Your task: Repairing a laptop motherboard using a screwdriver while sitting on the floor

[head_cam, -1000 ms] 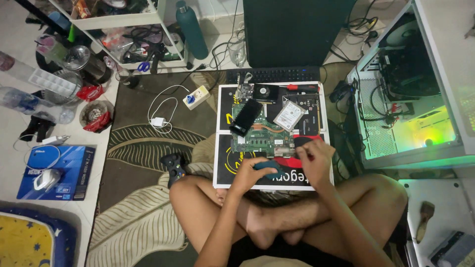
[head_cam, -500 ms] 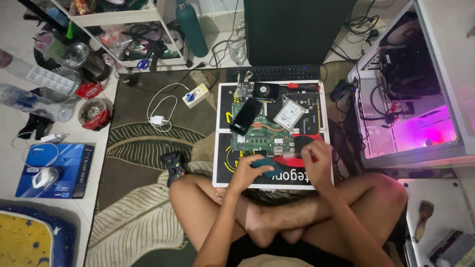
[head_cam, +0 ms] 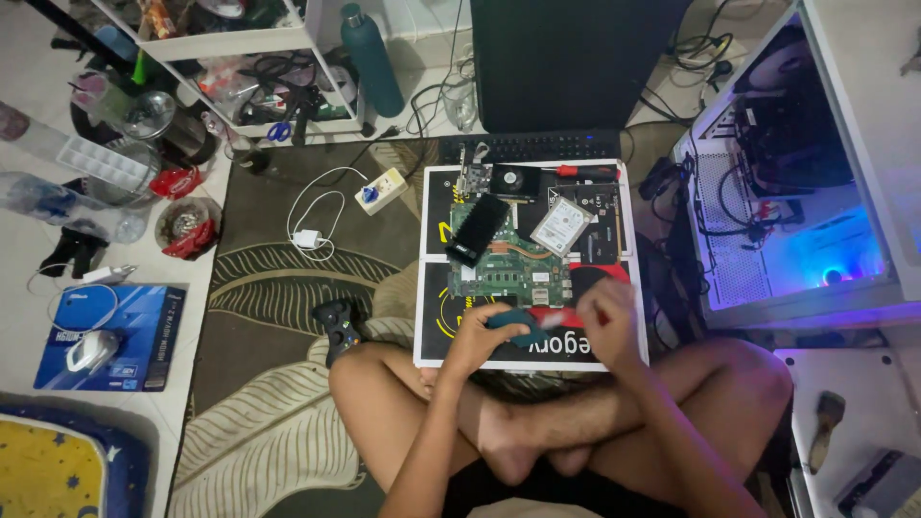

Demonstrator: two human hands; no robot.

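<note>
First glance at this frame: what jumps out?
The green circuit board lying bare on a black-and-white box lid, right in front of the cross-legged person. Both hands work just below it: the left hand grips a small dark teal object, the right hand hovers beside it. At right, an open computer case glows blue.

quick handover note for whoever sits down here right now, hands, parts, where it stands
Left hand: closed around a small dark teal object, held over the near half of the black work mat.
Right hand: raised just right of it, fingers pinched toward something small and pale; too blurred to identify.
Parts: green circuit board lies flat mid-mat, a black slab resting across its left end, a silver drive at its upper right, a red-handled screwdriver at the far edge.
Done: board is out and bare on the mat.
Left: loose parts not yet refitted.
</note>
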